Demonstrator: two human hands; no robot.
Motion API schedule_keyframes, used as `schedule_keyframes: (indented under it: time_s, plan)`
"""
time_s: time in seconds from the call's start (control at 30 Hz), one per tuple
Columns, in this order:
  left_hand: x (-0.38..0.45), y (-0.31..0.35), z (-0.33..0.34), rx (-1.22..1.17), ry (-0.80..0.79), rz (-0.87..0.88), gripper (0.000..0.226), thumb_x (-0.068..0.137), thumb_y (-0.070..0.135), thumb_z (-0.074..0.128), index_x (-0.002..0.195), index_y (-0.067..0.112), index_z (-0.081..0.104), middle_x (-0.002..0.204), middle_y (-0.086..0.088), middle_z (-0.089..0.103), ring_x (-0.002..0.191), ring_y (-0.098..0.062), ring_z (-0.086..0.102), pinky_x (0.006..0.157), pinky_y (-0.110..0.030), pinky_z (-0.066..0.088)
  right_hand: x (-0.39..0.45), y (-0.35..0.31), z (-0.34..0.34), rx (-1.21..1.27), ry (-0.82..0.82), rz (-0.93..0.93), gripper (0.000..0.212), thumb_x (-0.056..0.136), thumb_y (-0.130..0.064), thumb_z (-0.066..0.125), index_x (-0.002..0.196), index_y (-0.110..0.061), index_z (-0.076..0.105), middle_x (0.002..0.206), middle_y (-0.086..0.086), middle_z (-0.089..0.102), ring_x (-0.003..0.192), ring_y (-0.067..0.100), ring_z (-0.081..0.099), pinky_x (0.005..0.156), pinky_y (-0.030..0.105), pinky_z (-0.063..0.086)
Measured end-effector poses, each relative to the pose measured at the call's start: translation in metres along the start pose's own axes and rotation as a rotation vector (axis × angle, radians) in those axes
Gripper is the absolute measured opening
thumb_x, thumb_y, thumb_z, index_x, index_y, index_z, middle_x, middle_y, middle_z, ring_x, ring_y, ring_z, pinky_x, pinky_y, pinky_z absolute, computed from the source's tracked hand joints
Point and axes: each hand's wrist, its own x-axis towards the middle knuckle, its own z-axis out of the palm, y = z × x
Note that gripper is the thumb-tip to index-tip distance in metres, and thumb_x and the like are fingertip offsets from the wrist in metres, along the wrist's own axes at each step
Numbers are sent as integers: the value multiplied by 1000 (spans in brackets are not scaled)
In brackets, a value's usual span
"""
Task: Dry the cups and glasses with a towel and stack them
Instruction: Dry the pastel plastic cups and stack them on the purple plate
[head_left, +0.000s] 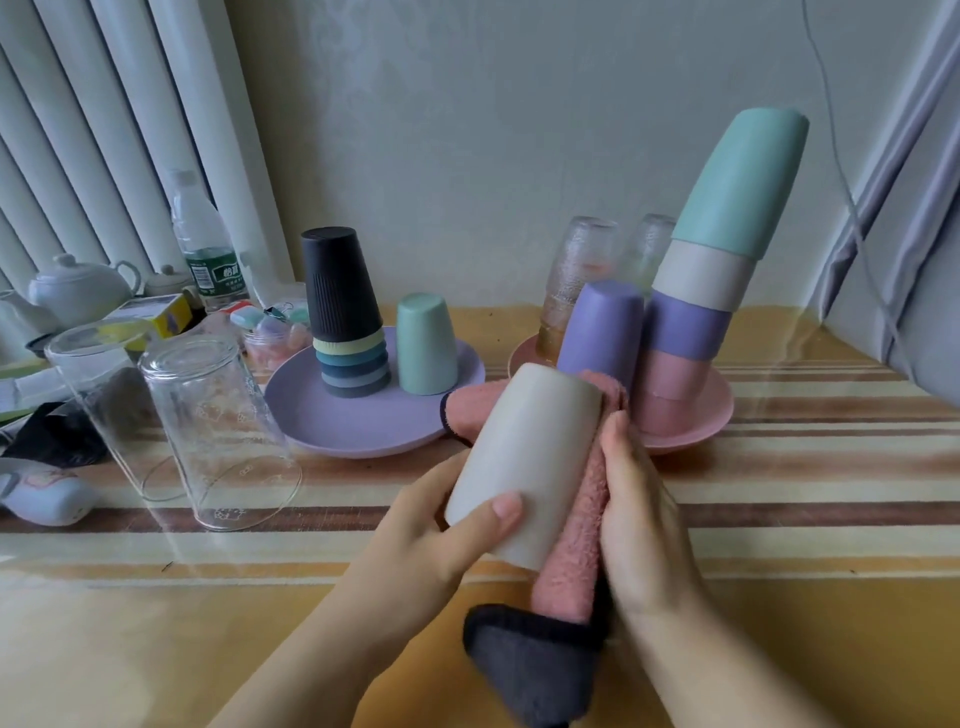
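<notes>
At 6 o'clock in the head view, close to the person, both hands worked on one cup. The left hand (441, 525) held the beige cup (522, 462) w/ fingers curled round it & the thumb lying across the side near the rim. The cup was tipped, bottom pointing up toward 12 o'clock. The right hand (639, 519) pressed the pink towel (576, 545) flat against the cup's right side, fingers fairly straight, so it was pressing, not pinching. The towel's dark grey corner (535, 665) hung down below the cup.

So the step looked like drying, prob. the outside of this cup. I could not tell if the inside was dry.

At 1 o'clock, on the pink plate (691, 431), stood a tall leaning stack (722, 260) of upside-down cups, w/ a purple cup (597, 327) just beside it & two bumpy glasses (576, 280) behind. At 11 o'clock the purple plate (322, 415) held a dark stack (343, 306) & a green cup (426, 343). At 9 o'clock two clear glasses (218, 426) sat upside down on the table (779, 519), prob. still to dry.

Next move, I think: finish wiping, then set the beige cup on a stack. The tall stack leaned a lot, so that needs a slow, gentle hand or it may tip.
</notes>
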Motion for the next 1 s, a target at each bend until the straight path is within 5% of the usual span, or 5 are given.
schedule_keyframes:
  time_s: [0.27,0.5,0.7,0.83,1.0]
  plan:
    - [4,-8,-10,-360,-147,-147,66,45,63,86,102,32,76,117,-8,70,110,-24,66,93,-37,53,1,6,4,285,-89,325,61,67,-58,56,105,-11,70,106,10,72,92,18,68,75,28,56]
    - [12,-11,-6,194,462,223,33,82,56,65,98,27,62,92,12,70,85,-4,65,69,-23,55,-2,16,1,-94,65,50,83,58,-89,48,124,-41,57,137,-9,53,129,12,48,112,45,33]
    - [5,-8,0,366,301,221,48,69,67,53,114,50,51,110,35,61,101,12,59,77,-9,47,-11,25,12,-226,-18,-40,42,89,-59,26,127,-44,36,132,-38,38,111,-32,35,91,-7,26]
    - [5,-5,-4,284,220,119,57,63,66,62,114,43,55,104,30,66,96,7,63,72,-10,48,-13,29,15,-228,-66,-74,26,90,-54,32,115,-50,39,111,-51,44,110,-31,38,88,-6,29]
    - [-1,4,-5,103,-77,-35,47,74,54,63,118,38,61,111,17,71,101,-3,67,76,-16,52,0,12,-1,-143,-51,-56,32,91,-56,41,119,-42,48,129,-25,50,113,-26,41,102,4,30]
